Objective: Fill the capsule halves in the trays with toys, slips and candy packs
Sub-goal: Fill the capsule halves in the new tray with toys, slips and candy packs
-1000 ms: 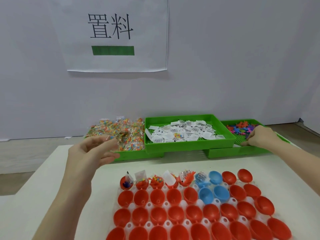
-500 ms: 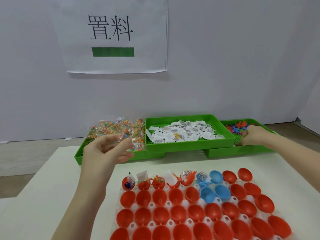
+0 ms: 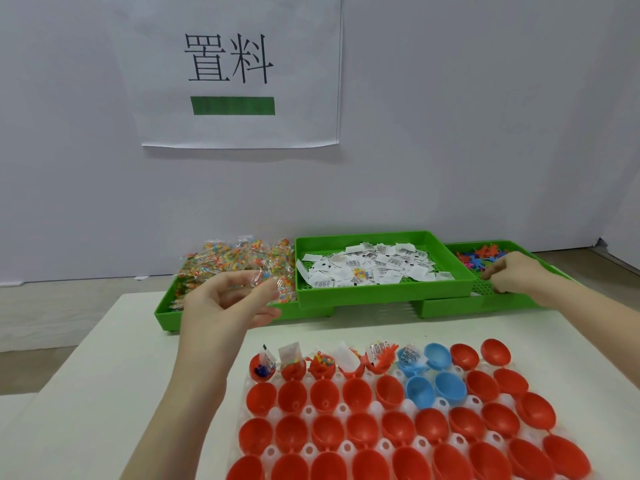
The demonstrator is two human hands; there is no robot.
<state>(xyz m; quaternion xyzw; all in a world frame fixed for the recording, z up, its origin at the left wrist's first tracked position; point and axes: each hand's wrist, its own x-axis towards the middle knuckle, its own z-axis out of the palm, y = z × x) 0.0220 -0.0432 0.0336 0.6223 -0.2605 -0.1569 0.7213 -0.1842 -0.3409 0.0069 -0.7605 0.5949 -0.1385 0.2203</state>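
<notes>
A white tray (image 3: pixel 377 408) holds rows of red capsule halves (image 3: pixel 362 429) and three blue ones (image 3: pixel 450 388). Several halves in the back row (image 3: pixel 322 367) hold toys, slips and candy. My left hand (image 3: pixel 225 306) hovers palm-up in front of the candy packs (image 3: pixel 235 261) and pinches a clear candy pack (image 3: pixel 261 277) at its fingertips. My right hand (image 3: pixel 512 275) reaches into the toy tray (image 3: pixel 485 303), fingers curled down at the near edge of the coloured toys (image 3: pixel 481 256). What those fingers grip is hidden. Paper slips (image 3: pixel 367 268) fill the middle green tray (image 3: pixel 384 296).
The three green trays stand side by side at the back of the white table (image 3: pixel 104 393); the left one (image 3: pixel 166 311) carries the candy. A paper sign (image 3: pixel 235 71) hangs on the wall behind. The table's left edge drops to the floor.
My left hand has moved right and forward along the candy tray. My right hand has stayed in the toy tray, shifting slightly left.
</notes>
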